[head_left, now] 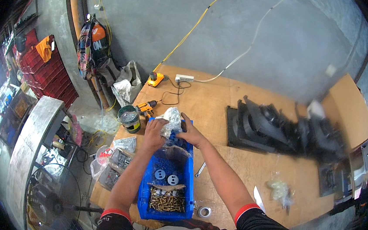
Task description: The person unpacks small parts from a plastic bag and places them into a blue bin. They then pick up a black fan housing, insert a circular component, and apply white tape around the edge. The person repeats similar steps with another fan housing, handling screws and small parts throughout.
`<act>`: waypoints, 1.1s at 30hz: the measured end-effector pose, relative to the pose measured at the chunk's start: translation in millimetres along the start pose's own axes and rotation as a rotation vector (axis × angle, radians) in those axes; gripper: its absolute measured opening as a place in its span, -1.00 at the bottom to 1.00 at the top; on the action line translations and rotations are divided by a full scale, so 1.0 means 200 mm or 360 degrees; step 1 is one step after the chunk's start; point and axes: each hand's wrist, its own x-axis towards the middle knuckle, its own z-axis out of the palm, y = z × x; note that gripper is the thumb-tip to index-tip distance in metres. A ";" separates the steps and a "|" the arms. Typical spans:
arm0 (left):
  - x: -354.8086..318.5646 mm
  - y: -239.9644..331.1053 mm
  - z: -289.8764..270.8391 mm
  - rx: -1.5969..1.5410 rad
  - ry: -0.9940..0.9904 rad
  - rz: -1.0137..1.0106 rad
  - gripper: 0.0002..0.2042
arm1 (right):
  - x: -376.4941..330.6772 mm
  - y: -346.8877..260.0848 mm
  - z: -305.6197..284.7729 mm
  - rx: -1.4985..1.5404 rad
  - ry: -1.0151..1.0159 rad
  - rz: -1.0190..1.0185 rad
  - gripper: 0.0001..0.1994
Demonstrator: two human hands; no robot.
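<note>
A crumpled see-through plastic bag is held above the far end of a long blue plastic bin. My left hand grips the bag's left side with bent fingers. On the other side my right hand presses against it, thumb inward; some of its fingers are hidden. Small blue pieces fill the bin's middle, with two round white discs on top. Brass-coloured screw-like parts lie in the near compartment. What the bag contains cannot be made out.
Left of the bin sit a dark bucket and bags of metal parts. A yellow drill and a charger lie farther back. Rightward are a wrench, a tape roll, a knife and stacked black panels.
</note>
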 end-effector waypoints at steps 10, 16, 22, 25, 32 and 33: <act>-0.02 -0.02 0.03 0.0150 -0.0080 0.0109 -0.64 | -0.08 0.02 0.15 -0.0787 0.0557 -0.0608 -0.44; -0.01 0.00 0.03 0.0179 0.0026 0.0136 -0.73 | -0.12 -0.02 0.13 -0.0757 0.0390 -0.0535 -0.47; -0.02 -0.02 0.04 0.0095 0.0187 -0.0036 -0.70 | -0.09 0.00 0.17 -0.1165 0.0436 -0.0613 -0.18; -0.02 -0.01 0.05 -0.0035 0.0326 -0.0061 -0.64 | -0.10 -0.02 0.20 -0.0991 0.0457 -0.0510 -0.25; -0.03 0.02 0.05 -0.0023 -0.0205 -0.0158 -0.58 | -0.01 0.14 0.08 -0.0410 0.0587 -0.0391 -0.57; -0.04 0.01 0.06 -0.0069 -0.0252 -0.0242 -0.58 | 0.00 0.16 0.09 -0.0394 0.0625 -0.0350 -0.61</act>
